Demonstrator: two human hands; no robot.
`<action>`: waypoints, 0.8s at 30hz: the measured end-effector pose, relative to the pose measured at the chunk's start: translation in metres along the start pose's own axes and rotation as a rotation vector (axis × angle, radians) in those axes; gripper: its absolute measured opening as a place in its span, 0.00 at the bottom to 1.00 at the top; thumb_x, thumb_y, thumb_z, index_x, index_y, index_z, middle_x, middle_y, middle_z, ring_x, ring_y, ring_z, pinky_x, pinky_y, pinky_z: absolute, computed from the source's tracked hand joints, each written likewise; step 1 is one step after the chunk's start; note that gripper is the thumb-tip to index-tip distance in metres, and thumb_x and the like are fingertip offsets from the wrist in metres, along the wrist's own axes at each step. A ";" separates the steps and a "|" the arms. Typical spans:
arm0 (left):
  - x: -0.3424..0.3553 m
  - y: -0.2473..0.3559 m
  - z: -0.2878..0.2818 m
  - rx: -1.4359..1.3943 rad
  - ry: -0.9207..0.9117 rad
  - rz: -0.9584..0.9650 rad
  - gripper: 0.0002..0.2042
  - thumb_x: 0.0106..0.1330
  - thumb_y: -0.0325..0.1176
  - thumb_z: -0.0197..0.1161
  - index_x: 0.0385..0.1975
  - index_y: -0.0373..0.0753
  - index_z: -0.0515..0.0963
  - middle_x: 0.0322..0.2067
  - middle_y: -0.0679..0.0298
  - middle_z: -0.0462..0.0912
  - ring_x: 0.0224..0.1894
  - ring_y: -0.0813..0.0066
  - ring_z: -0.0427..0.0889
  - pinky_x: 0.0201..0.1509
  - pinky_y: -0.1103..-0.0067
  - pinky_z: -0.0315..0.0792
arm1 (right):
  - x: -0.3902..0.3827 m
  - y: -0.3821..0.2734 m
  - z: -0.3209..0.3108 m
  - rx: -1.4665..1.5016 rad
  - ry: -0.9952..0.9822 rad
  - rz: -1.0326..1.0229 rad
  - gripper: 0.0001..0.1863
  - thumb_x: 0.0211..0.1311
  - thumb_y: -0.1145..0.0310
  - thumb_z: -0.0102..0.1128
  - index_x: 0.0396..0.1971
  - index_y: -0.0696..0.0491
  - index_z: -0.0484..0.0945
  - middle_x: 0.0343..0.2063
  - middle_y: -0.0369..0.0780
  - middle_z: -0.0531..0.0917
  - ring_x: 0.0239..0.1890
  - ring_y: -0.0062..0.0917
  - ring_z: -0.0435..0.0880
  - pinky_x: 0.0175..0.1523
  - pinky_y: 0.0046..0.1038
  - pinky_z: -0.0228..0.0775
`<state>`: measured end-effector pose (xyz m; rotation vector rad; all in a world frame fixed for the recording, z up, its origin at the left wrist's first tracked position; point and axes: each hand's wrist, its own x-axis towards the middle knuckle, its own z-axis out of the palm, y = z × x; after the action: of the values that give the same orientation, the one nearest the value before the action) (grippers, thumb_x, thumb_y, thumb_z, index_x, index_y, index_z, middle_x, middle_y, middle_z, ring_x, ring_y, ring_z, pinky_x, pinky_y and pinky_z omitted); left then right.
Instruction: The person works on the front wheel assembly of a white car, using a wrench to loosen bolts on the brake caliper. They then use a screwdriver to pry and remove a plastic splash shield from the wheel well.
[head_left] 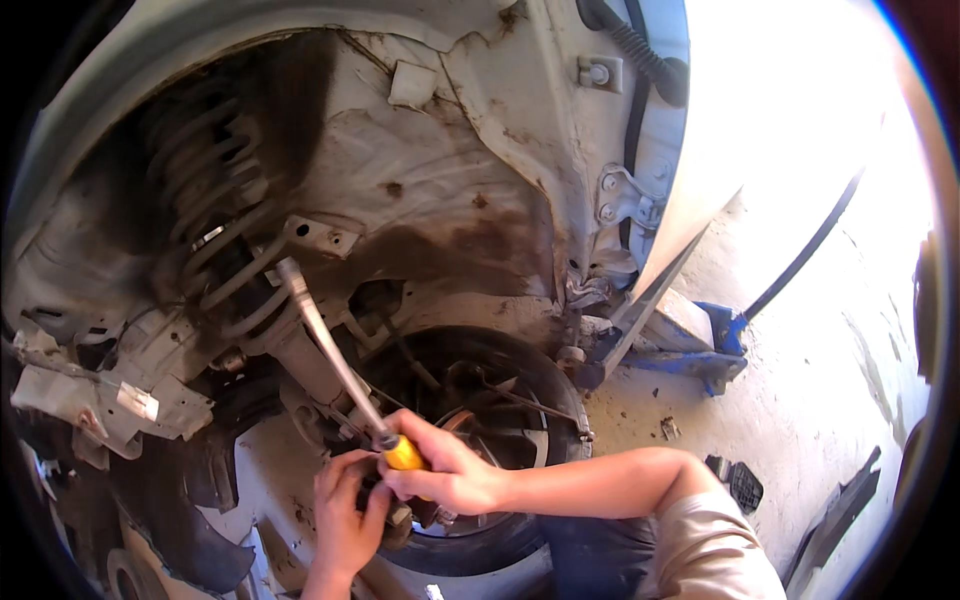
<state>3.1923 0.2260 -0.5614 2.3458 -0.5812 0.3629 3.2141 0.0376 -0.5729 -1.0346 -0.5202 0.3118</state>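
My right hand (445,470) is closed around the yellow handle of a socket driver (333,350). Its long metal shaft slants up and to the left, and its wider, socket-like end is close to the strut's coil spring (235,270); whether they touch I cannot tell. Just left of it, my left hand (345,510) has its fingers curled at a dark part (397,525) below the strut (305,370). What those fingers grip is hidden. Both hands are close together, under the yellow handle.
A wheel (500,350) lies flat beneath the wheel arch (430,180). On the right stands a blue floor jack (725,345) with a dark handle (810,250). Dark broken pieces (738,482) and a long dark strip (835,520) lie on the floor. Brackets (110,400) jut out at left.
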 end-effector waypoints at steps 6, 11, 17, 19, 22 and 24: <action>0.000 -0.005 0.015 0.077 -0.021 0.159 0.13 0.56 0.35 0.70 0.41 0.40 0.82 0.42 0.63 0.81 0.46 0.61 0.78 0.54 0.67 0.67 | -0.040 -0.055 0.011 0.136 0.331 0.095 0.11 0.67 0.69 0.62 0.26 0.52 0.71 0.17 0.31 0.73 0.19 0.14 0.73 0.24 0.21 0.65; 0.003 -0.002 0.019 -0.019 -0.022 0.137 0.13 0.53 0.32 0.72 0.38 0.40 0.83 0.42 0.62 0.79 0.44 0.59 0.77 0.51 0.68 0.69 | -0.087 -0.077 0.020 0.243 0.315 0.025 0.14 0.72 0.68 0.57 0.24 0.56 0.71 0.18 0.35 0.75 0.21 0.17 0.74 0.28 0.23 0.68; 0.003 0.000 0.021 0.027 0.005 0.173 0.13 0.52 0.33 0.73 0.38 0.40 0.82 0.43 0.63 0.79 0.43 0.61 0.77 0.52 0.68 0.68 | -0.106 -0.121 0.036 0.021 -0.036 0.154 0.23 0.64 0.66 0.56 0.53 0.69 0.77 0.34 0.55 0.84 0.24 0.28 0.80 0.36 0.30 0.74; 0.004 -0.001 0.025 0.077 0.052 0.232 0.14 0.53 0.34 0.72 0.39 0.40 0.83 0.42 0.65 0.79 0.40 0.68 0.79 0.51 0.70 0.67 | -0.106 -0.121 0.043 0.076 -0.175 0.147 0.27 0.66 0.63 0.55 0.57 0.70 0.74 0.40 0.54 0.85 0.23 0.24 0.81 0.36 0.26 0.75; 0.000 0.007 0.022 0.205 0.086 0.218 0.14 0.53 0.34 0.72 0.39 0.40 0.83 0.43 0.64 0.79 0.42 0.66 0.79 0.52 0.68 0.67 | -0.110 -0.110 0.039 0.198 -0.362 0.161 0.30 0.64 0.63 0.54 0.60 0.70 0.71 0.47 0.54 0.83 0.22 0.22 0.80 0.33 0.24 0.75; -0.005 0.006 0.025 0.248 0.117 0.165 0.16 0.51 0.34 0.73 0.40 0.41 0.82 0.44 0.63 0.78 0.46 0.63 0.77 0.55 0.66 0.66 | -0.108 -0.112 0.032 0.240 -0.481 0.194 0.31 0.63 0.63 0.54 0.61 0.70 0.70 0.49 0.54 0.82 0.22 0.22 0.79 0.34 0.24 0.75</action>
<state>3.1874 0.2068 -0.5779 2.4959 -0.7101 0.6779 3.1067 -0.0446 -0.4904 -0.7742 -0.7930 0.7882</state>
